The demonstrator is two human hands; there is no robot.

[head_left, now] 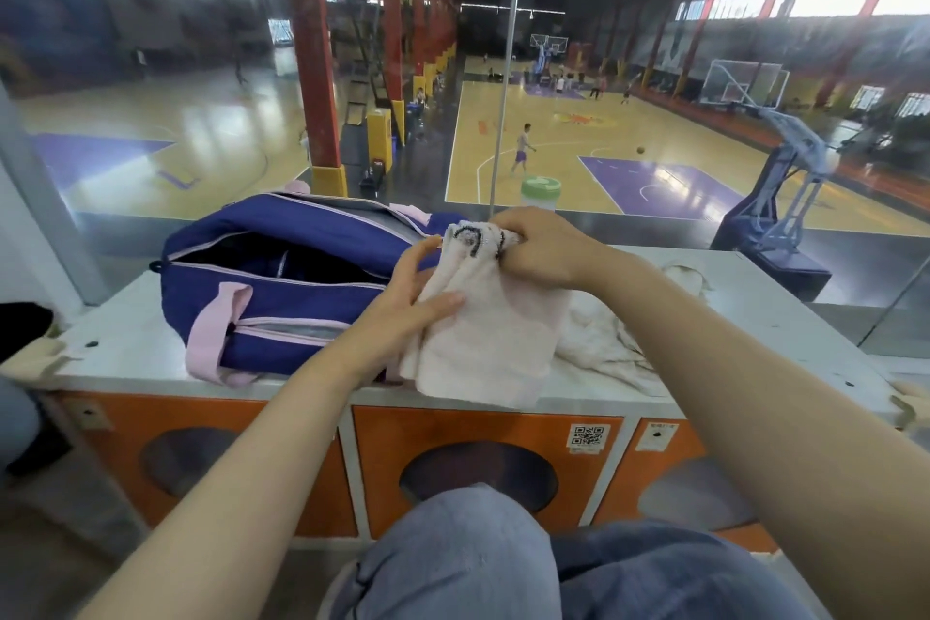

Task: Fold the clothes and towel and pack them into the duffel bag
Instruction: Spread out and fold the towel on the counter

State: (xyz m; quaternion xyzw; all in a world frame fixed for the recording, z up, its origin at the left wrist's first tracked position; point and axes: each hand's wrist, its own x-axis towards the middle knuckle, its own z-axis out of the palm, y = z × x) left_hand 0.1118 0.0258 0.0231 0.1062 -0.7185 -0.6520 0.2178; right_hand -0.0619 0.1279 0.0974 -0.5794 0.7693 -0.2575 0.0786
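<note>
A pale pink towel [495, 337] with a dark stitched pattern at its top hangs folded over the front edge of the white counter [126, 342]. My right hand [541, 244] grips its top edge. My left hand [407, 297] pinches its left side, thumb on the cloth. A navy duffel bag [282, 277] with pink handles lies on the counter to the left, its top zip open and dark cloth visible inside. A crumpled cream garment [609, 335] lies on the counter to the right, under my right forearm.
A green-lidded bottle [541, 196] stands behind the towel against the glass wall. Below the counter are orange locker doors [483, 448] with round windows. My knees in blue jeans [468, 559] are at the bottom. A basketball court lies beyond the glass.
</note>
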